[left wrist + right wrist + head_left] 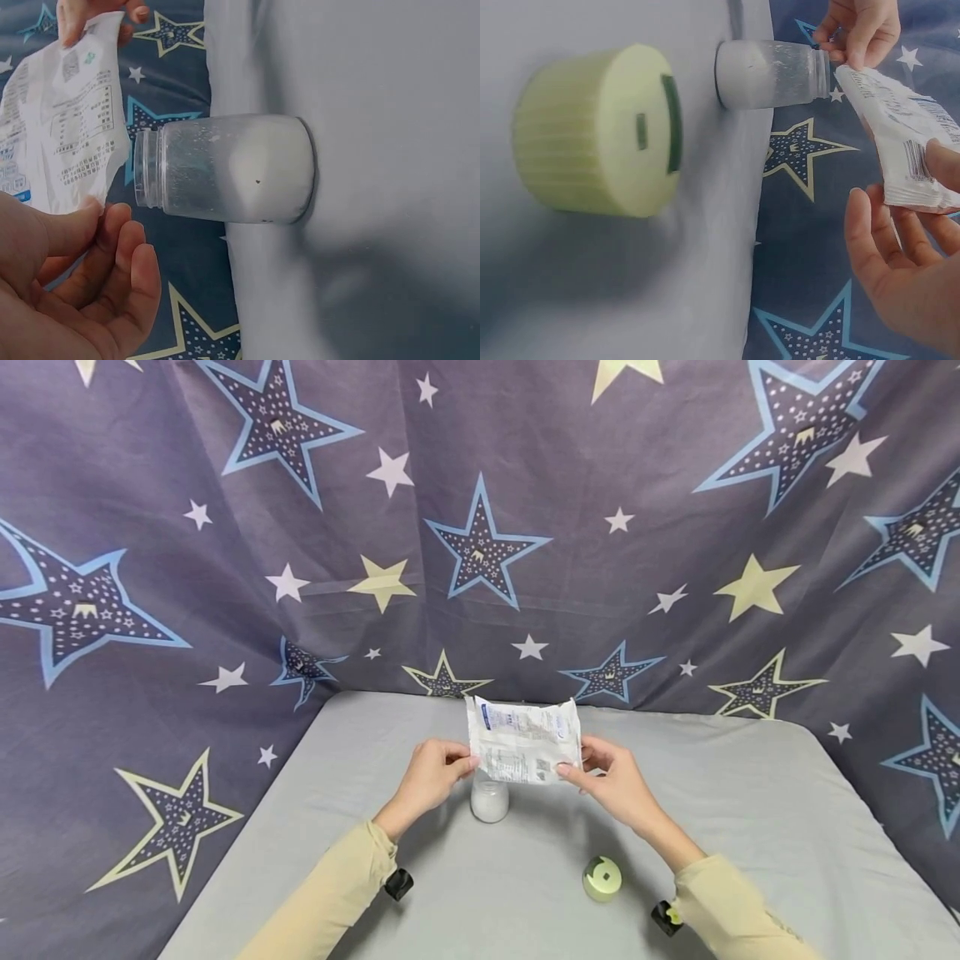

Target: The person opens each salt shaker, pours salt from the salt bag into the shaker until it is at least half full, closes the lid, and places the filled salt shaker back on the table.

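A white printed packet (523, 741) is held up between both hands, above and behind a clear jar (490, 802). My left hand (433, 774) pinches one lower corner of it between thumb and finger. At the opposite end, my right hand (613, 777) grips the packet with the thumb on the near face and fingers behind. The left wrist view shows the jar (225, 169) without a lid, partly filled with white powder. Near the right forearm, a pale green ribbed lid (602, 878) lies on the table; it looms large in the right wrist view.
A grey cloth covers the table (420, 893). Behind and beside it hangs a dark curtain (570, 452) printed with stars. Small black wrist cameras sit under both sleeves, the left camera (399, 883) and the right camera (666, 917).
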The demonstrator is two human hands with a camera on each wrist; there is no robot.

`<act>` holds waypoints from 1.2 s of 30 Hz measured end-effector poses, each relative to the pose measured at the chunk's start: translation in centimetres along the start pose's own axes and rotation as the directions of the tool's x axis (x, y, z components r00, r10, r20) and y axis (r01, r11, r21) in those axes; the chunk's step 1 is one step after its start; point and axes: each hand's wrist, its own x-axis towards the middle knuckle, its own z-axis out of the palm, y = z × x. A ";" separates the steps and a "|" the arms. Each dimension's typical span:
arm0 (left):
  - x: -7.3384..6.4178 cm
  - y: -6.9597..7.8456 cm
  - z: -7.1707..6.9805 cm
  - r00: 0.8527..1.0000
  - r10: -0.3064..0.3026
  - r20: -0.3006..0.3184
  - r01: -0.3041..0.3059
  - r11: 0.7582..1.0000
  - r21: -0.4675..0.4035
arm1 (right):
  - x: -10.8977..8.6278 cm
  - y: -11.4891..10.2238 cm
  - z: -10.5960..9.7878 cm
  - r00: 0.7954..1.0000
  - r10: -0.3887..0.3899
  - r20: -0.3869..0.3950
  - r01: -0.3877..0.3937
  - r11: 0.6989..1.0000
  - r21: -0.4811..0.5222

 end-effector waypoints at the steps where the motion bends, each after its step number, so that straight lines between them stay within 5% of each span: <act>1: 0.0 0.0 0.0 1.000 -0.004 -0.008 0.004 1.000 -0.003 | -0.1 0.1 0.0 1.000 0.004 0.000 -0.004 1.000 -0.001; 14: 0.0 1.1 0.4 0.996 0.038 -0.081 -0.040 0.999 -0.017 | -1.4 1.1 -0.2 0.998 0.071 0.000 -0.071 0.997 0.008; 25: 0.1 2.9 1.0 0.992 -0.009 -0.129 -0.016 0.982 -0.191 | -2.2 1.8 -0.2 0.995 0.099 -0.010 -0.098 0.991 0.087; 36: 0.9 4.9 2.3 0.979 0.020 -0.205 -0.068 0.970 -0.232 | -3.3 2.2 -0.2 0.983 0.180 -0.026 -0.179 0.983 0.042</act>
